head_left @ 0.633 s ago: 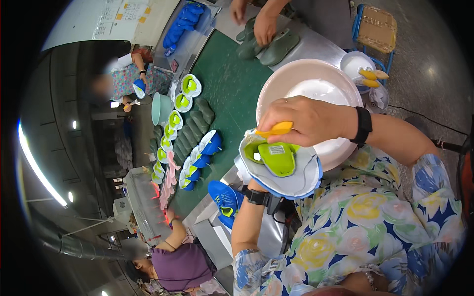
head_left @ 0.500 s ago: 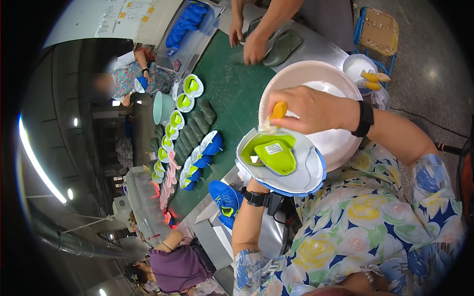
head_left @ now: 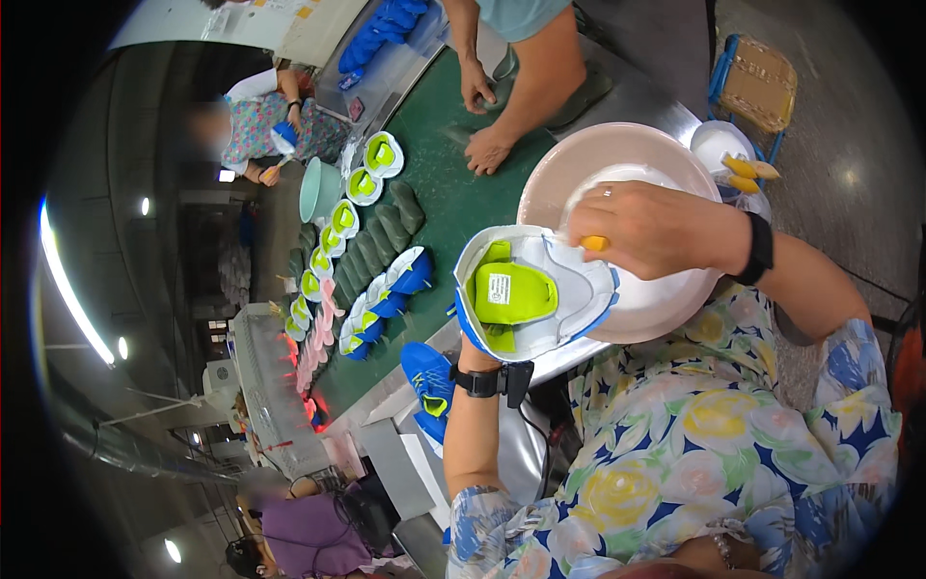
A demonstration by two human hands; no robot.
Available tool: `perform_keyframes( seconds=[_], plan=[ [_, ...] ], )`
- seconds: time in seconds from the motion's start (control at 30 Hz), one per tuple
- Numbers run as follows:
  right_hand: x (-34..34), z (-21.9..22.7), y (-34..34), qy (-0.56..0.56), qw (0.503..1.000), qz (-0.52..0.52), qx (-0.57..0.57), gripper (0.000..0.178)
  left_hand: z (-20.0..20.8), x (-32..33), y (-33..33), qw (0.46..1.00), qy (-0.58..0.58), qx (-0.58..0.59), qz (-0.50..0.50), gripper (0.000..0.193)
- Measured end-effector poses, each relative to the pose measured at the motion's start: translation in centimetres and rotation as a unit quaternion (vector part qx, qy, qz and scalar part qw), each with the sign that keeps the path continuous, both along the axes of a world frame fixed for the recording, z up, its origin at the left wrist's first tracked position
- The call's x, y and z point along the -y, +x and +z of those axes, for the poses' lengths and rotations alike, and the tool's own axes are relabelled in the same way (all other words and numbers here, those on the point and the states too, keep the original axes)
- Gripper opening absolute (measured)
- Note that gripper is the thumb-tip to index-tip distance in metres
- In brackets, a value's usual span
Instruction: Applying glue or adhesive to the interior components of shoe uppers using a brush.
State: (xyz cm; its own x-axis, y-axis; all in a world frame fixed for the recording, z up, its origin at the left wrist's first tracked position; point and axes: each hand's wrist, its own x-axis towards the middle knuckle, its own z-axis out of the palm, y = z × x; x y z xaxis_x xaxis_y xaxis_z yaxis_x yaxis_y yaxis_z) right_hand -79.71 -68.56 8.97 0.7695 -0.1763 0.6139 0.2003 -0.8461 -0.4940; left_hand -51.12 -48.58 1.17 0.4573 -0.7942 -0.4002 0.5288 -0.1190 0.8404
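Observation:
My right hand (head_left: 658, 232) is closed around a brush (head_left: 595, 243) with a yellow handle. Its bristles are hard to make out, close to the edge of a white-lined shoe upper (head_left: 569, 275) with blue outside and a lime-green tongue. The upper rests on my left hand (head_left: 475, 355), which holds it from below; my left fingers are hidden under it. Right beside the upper, beneath my right hand, stands a wide pale pink basin (head_left: 542, 179) with white liquid inside.
A green work surface (head_left: 449, 125) carries rows of lime-lined uppers (head_left: 365, 183), blue uppers (head_left: 413, 270) and dark green shapes (head_left: 386, 227). Across it a co-worker's hands (head_left: 490, 150) work. A blue shoe (head_left: 427, 376) sits near my left wrist; a white bucket (head_left: 714, 145) holds yellow-handled brushes.
The upper has turned in my left hand and shifted slightly left. My right hand has moved rightward with the brush, to the upper's other edge. The co-worker's hands have shifted too.

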Motion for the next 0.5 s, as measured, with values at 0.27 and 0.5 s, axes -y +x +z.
perform_keyframes(
  seconds=[0.27, 0.5],
  plan=[
    [0.2, 1.8, 2.5, 0.146, 0.982, -0.087, 0.084, 0.020, -1.7, -1.5, 1.0, 0.998, -0.004, 0.022, 0.054, 0.037],
    [0.2, 1.7, 1.2, 0.307, 0.937, -0.160, -0.046, 0.021, -2.9, 0.2, 4.7, 0.984, -0.037, 0.053, 0.169, 0.035]
  ],
)
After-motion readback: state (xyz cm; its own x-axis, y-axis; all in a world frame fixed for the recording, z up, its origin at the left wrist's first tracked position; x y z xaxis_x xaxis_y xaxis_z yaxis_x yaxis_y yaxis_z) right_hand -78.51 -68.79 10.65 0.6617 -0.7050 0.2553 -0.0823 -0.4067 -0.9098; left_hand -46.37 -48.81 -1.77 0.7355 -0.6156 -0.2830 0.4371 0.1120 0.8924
